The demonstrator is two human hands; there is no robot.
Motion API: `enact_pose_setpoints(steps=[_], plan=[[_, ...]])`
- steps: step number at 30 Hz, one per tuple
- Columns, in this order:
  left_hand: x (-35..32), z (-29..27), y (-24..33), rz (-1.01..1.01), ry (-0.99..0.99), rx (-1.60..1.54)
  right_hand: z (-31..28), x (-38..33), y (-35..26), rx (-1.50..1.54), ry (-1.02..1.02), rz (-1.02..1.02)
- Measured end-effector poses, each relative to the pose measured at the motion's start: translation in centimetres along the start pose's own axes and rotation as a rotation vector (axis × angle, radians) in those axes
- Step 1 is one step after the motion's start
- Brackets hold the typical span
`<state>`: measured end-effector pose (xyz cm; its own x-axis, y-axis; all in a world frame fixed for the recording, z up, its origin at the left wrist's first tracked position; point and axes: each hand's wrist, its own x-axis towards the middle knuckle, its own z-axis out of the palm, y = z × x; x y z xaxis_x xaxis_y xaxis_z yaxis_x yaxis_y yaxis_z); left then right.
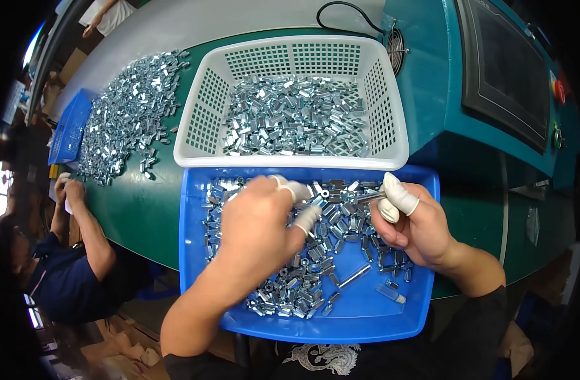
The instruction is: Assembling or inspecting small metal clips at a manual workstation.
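The green desk [144, 209] carries a white basket [391, 114] of metal spacers, and just below it your blue tray [195, 253] of the same spacers [315, 253]. Your left hand [258, 221] hovers over the tray, capped fingers [307, 218] curled around small parts. Your right hand [416, 228] pinches a thin metal rod [369, 198] between capped fingers.

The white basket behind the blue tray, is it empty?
No, the white basket holds a layer of small shiny metal hex spacers that covers most of its bottom.
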<state>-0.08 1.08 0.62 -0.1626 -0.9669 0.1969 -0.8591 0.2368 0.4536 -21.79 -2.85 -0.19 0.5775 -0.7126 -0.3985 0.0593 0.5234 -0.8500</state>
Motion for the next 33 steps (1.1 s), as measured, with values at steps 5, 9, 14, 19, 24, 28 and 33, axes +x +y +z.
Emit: enact_pose_setpoints(steps=[5,9,14,19,24,28,33], plan=[[-0.5,1.5,-0.4,-0.012,-0.24,0.134,0.2,-0.2,0.0,-0.02,-0.013,-0.022],[-0.5,1.4,-0.2,0.092,-0.057,-0.106,0.3,-0.5,0.0,-0.056,-0.009,-0.067],[0.0,-0.1,1.4,-0.117,-0.055,-0.666,0.6,-0.4,0.1,-0.162,0.09,-0.124],[-0.7,0.9,1.9,-0.278,-0.024,-1.138,0.6,-0.6,0.5,-0.28,0.06,-0.21],[-0.9,0.9,2.0,-0.341,-0.162,-1.088,1.0,-1.0,0.5,-0.283,0.047,-0.279],[-1.1,1.4,2.1,-0.271,-0.063,-1.18,1.1,-1.1,0.8,-0.349,0.042,-0.31],[-1.1,2.2,2.0,0.186,0.151,-0.717,0.4,-0.7,0.5,-0.282,-0.085,-0.145]])
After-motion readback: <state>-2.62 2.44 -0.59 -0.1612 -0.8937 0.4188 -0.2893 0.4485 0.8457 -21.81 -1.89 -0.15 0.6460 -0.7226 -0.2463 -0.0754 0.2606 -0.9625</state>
